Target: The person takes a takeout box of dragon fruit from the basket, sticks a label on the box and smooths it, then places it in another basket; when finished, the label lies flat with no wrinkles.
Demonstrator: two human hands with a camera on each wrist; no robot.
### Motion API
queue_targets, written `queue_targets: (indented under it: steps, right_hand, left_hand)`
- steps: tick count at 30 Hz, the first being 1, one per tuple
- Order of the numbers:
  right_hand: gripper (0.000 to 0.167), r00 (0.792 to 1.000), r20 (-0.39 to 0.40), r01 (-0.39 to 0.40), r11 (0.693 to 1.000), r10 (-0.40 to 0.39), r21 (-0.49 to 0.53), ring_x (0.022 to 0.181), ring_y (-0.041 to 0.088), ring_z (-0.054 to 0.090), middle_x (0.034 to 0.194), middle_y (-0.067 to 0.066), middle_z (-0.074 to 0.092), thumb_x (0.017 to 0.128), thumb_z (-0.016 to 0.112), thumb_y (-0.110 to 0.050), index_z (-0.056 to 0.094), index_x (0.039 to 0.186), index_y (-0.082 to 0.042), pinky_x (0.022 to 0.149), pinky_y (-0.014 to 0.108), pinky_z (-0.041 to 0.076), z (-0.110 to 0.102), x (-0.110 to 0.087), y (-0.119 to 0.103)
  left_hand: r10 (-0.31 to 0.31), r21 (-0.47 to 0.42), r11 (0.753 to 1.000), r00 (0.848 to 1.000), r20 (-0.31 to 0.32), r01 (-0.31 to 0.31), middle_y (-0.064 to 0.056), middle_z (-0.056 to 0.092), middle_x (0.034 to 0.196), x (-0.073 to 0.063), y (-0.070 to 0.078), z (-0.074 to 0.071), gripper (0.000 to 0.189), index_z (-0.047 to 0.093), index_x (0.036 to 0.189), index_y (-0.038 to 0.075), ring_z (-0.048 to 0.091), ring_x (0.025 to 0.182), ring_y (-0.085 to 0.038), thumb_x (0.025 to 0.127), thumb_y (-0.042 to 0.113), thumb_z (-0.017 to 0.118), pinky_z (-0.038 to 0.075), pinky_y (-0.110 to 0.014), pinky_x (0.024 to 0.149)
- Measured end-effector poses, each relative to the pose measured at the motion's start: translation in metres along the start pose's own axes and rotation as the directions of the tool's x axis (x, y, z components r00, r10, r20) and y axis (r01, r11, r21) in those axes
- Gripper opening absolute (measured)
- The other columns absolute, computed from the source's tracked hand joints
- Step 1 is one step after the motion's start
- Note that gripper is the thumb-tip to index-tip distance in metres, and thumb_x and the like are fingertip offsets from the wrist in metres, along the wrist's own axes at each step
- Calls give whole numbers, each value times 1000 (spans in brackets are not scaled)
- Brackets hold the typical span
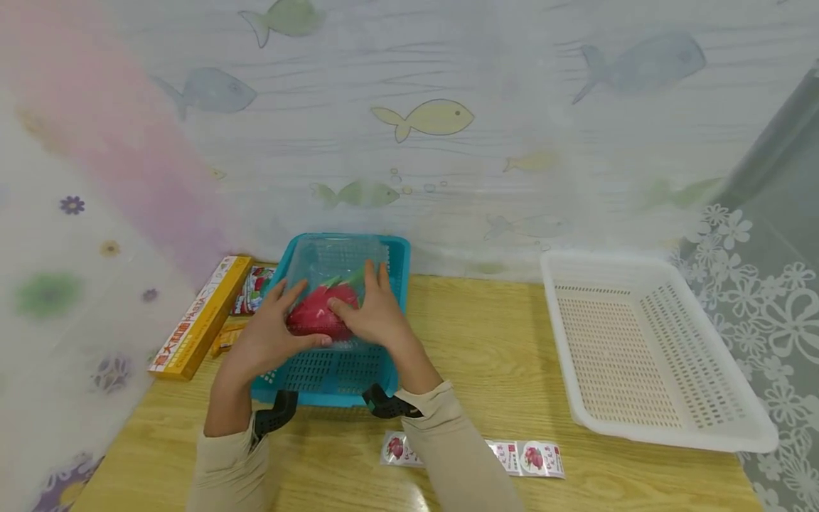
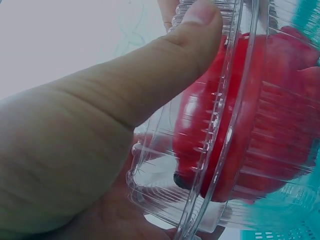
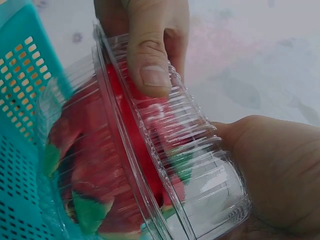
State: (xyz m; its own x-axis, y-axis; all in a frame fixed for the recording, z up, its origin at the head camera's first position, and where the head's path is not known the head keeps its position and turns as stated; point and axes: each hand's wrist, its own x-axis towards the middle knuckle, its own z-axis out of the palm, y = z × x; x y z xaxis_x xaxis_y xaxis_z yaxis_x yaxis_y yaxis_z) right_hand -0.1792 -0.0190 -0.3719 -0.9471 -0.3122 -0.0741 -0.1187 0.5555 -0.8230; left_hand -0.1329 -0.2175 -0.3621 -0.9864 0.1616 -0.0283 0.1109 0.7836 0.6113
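Both hands hold a clear ribbed plastic clamshell box [image 1: 320, 252] over the blue basket [image 1: 339, 377]. Inside it lies a red dragon fruit [image 1: 320, 311] with green-tipped scales, seen close through the plastic in both wrist views. My left hand [image 1: 262, 338] grips the box's left side, its thumb along the near side. From the right, my right hand [image 1: 382, 313] grips it, thumb over the front and fingers spread toward the far side. In the left wrist view, the left thumb [image 2: 165, 65] presses near the box's doubled rim [image 2: 235, 115].
Left of the basket lie a yellow pasta box [image 1: 201, 320], a colourful packet [image 1: 254, 288] and a small orange packet [image 1: 227, 338]. A strip of dragon fruit stickers [image 1: 534, 459] lies partly under the right forearm. A white basket [image 1: 640, 355] stands at the right.
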Motion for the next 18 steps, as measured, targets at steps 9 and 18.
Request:
queue_targets:
  steps: [9,18]
  right_hand:
    - [96,1000,-1,-8,1000,8,13,155,44,22,173,10,-8,99,59,-53,3,166,-14,116,63,37,-18,-14,2]
    - [96,999,-36,-6,1000,6,11,152,47,28,173,12,-4,98,61,-53,5,165,-13,114,63,39,-30,-23,10]
  left_hand:
    - [10,33,999,1000,-8,-10,-30,9,168,-3,17,2,103,24,163,7,21,148,-60,86,50,79,37,-74,107]
    - [26,-23,999,999,30,-25,-29,5,168,0,30,6,101,22,163,7,16,149,-61,88,46,78,36,-74,108]
